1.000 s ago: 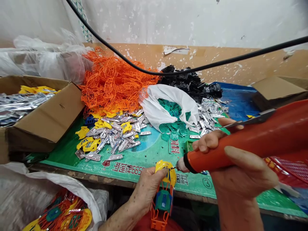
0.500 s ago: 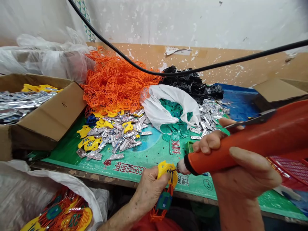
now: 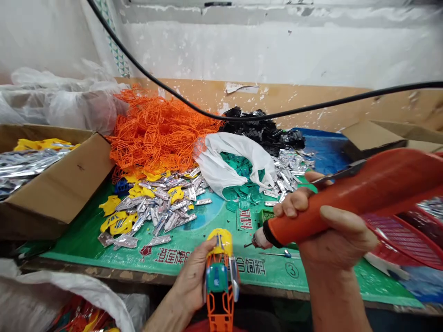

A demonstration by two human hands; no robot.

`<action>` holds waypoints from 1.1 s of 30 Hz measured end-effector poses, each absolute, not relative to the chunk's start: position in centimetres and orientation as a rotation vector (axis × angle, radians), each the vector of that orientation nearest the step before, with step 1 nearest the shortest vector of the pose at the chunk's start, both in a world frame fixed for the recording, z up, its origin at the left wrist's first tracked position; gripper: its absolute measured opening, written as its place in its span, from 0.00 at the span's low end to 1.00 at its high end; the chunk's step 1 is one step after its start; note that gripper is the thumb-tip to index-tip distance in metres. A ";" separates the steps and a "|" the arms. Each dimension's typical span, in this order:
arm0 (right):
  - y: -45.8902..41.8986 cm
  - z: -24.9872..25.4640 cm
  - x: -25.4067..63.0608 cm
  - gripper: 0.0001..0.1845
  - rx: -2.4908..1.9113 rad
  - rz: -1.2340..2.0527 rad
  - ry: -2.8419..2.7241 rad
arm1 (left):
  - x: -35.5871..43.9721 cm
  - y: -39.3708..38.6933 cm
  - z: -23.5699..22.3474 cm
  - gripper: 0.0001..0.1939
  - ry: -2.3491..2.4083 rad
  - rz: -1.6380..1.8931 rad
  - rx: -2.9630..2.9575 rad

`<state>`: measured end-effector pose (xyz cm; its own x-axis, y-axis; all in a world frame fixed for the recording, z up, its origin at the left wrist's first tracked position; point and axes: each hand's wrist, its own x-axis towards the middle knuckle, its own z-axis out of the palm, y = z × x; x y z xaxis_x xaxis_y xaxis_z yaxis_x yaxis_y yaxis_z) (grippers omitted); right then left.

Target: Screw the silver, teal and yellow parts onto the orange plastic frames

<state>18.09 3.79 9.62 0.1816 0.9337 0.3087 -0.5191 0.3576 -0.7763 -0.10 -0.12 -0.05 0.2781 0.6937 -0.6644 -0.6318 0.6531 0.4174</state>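
My left hand is closed round a small toy car with a yellow front, teal middle and orange frame, held upright below the table's front edge. My right hand grips an orange electric screwdriver, its bit tip pointing left, a short gap to the right of the toy's yellow front. A black cable runs from the tool across the view.
On the green mat lie silver parts, yellow pieces, an orange frame heap, a white bag of teal parts and black parts. A cardboard box stands left, a red basket right.
My left hand turned the toy car so its top faces me and drew it left and down, away from the screwdriver bit. The view tilted up slightly.
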 end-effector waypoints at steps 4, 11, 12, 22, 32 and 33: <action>4.6 9.5 18.7 0.21 -0.607 1.050 -0.885 | -0.4 0.9 0.8 0.15 0.807 0.887 0.056; 4.7 9.8 19.0 0.22 -0.638 0.978 -0.873 | 2.7 2.3 1.7 0.20 0.602 0.811 0.113; 4.8 9.9 19.2 0.22 -0.639 0.957 -0.871 | 3.3 2.6 1.7 0.19 0.592 0.798 0.137; 6.5 10.7 23.8 0.12 -0.712 0.732 -0.855 | 10.0 6.8 2.1 0.15 0.565 0.645 0.244; 5.6 11.9 26.4 0.08 -0.809 0.504 -0.908 | 12.3 8.7 1.5 0.12 0.691 0.550 0.279; 5.6 11.5 26.4 0.07 -0.825 0.497 -0.906 | 11.4 8.5 1.8 0.11 0.706 0.572 0.278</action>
<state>26.44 5.61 11.50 0.5396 0.6866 0.4872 -0.0422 0.6000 -0.7989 11.42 8.53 1.78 0.6170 0.5809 -0.5309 -0.3989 0.8124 0.4252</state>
